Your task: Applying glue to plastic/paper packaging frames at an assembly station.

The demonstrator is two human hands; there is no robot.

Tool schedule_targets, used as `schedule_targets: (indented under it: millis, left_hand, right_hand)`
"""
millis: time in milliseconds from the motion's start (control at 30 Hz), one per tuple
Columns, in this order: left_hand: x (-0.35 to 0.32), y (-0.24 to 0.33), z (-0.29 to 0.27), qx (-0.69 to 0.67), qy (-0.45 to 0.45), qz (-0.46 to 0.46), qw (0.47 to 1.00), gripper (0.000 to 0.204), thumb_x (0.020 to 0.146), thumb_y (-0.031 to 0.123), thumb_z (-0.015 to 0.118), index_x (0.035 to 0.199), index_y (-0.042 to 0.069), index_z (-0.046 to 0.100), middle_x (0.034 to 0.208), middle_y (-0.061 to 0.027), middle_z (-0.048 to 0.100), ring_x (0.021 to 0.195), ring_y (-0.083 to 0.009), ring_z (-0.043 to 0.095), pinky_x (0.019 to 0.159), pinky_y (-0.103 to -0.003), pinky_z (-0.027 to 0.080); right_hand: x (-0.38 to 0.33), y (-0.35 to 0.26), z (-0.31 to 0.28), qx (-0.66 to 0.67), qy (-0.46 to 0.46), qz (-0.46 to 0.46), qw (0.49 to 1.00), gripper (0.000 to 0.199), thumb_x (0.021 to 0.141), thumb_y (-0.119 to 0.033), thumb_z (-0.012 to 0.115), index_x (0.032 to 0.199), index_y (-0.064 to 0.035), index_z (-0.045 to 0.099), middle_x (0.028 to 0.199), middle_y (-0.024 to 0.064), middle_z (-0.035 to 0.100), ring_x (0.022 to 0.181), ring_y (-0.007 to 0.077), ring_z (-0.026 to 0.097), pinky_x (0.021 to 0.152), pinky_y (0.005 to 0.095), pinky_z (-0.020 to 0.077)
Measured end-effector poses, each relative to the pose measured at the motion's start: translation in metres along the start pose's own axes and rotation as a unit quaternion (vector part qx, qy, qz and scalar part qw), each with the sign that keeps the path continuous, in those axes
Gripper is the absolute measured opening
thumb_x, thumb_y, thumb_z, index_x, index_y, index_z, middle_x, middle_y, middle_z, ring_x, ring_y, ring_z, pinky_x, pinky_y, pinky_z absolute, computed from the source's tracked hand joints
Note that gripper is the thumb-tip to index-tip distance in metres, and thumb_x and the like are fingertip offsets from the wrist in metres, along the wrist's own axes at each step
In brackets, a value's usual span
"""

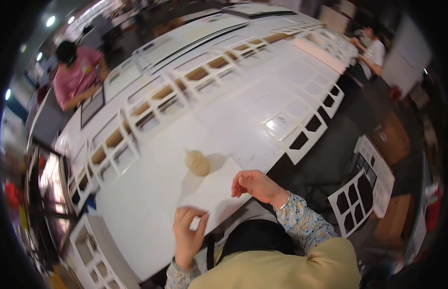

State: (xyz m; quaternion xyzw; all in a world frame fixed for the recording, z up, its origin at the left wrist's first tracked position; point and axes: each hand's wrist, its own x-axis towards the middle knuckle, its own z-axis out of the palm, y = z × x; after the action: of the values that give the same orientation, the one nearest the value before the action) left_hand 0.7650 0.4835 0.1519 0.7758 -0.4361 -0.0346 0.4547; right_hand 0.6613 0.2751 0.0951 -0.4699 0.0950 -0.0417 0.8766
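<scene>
Both my hands are raised at the near edge of a white table. In my left hand the thumb and forefinger curl together in a pinch. My right hand has its fingers bent in toward the thumb. Whatever either hand may hold is too small or hidden to make out. Just beyond them on the tabletop stands a pale yellow squeeze bottle with a narrow tip, touched by neither hand.
White multi-window frames line the table's middle; another frame overhangs its right edge. A white frame stack stands at lower left, framed panels at right. A person in pink works across; another sits far right.
</scene>
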Motion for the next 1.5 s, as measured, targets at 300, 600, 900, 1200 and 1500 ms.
schedule_targets:
  millis: [300,600,900,1200,1500]
  left_hand:
    - [0.003,0.016,0.009,0.032,0.042,0.096,0.994,0.021,0.066,0.002,0.067,0.085,0.005,0.061,0.075,-0.0061,0.052,0.077,-0.0246,0.050,0.067,-0.034,0.040]
    - [-0.005,0.016,0.008,0.070,0.048,0.092,0.992,0.018,0.068,0.003,0.065,0.085,0.005,0.061,0.075,-0.0054,0.053,0.078,-0.0238,0.050,0.069,-0.033,0.040]
    - [-0.005,0.013,-0.003,0.103,0.015,0.116,0.988,0.016,0.065,0.001,0.065,0.080,0.004,0.061,0.074,-0.0066,0.053,0.078,-0.0252,0.052,0.069,-0.035,0.042]
    - [-0.004,0.010,0.001,0.124,0.001,0.132,0.984,0.014,0.064,0.003,0.064,0.074,0.006,0.054,0.074,-0.0050,0.051,0.074,-0.0234,0.050,0.070,-0.035,0.040]
    - [-0.008,0.006,0.001,-0.011,-0.011,0.061,0.998,0.014,0.064,-0.004,0.059,0.075,0.003,0.052,0.075,-0.0078,0.052,0.073,-0.0248,0.051,0.064,-0.033,0.042]
  right_hand:
    - [-0.002,0.025,0.045,0.078,-0.099,0.099,0.987,0.024,0.091,-0.027,0.048,0.094,-0.0044,0.055,0.088,0.0030,0.059,0.082,0.0109,0.056,0.073,0.0237,0.0438]
    - [-0.004,0.026,0.052,0.060,-0.076,0.108,0.989,0.019,0.091,-0.022,0.050,0.095,-0.0044,0.055,0.086,0.0020,0.058,0.080,0.0097,0.056,0.069,0.0222,0.0436]
    - [-0.003,0.032,0.056,0.018,-0.055,0.112,0.992,0.016,0.089,-0.019,0.053,0.094,-0.0039,0.055,0.082,0.0018,0.059,0.076,0.0100,0.056,0.066,0.0213,0.0436]
    - [-0.004,0.033,0.061,0.041,-0.042,0.118,0.991,0.019,0.089,-0.022,0.053,0.095,-0.0044,0.056,0.085,0.0005,0.059,0.076,0.0065,0.054,0.067,0.0212,0.0431]
    - [-0.005,0.034,0.058,0.068,-0.051,0.123,0.989,0.020,0.090,-0.024,0.050,0.095,-0.0054,0.056,0.082,0.0009,0.057,0.077,0.0083,0.055,0.068,0.0217,0.0424]
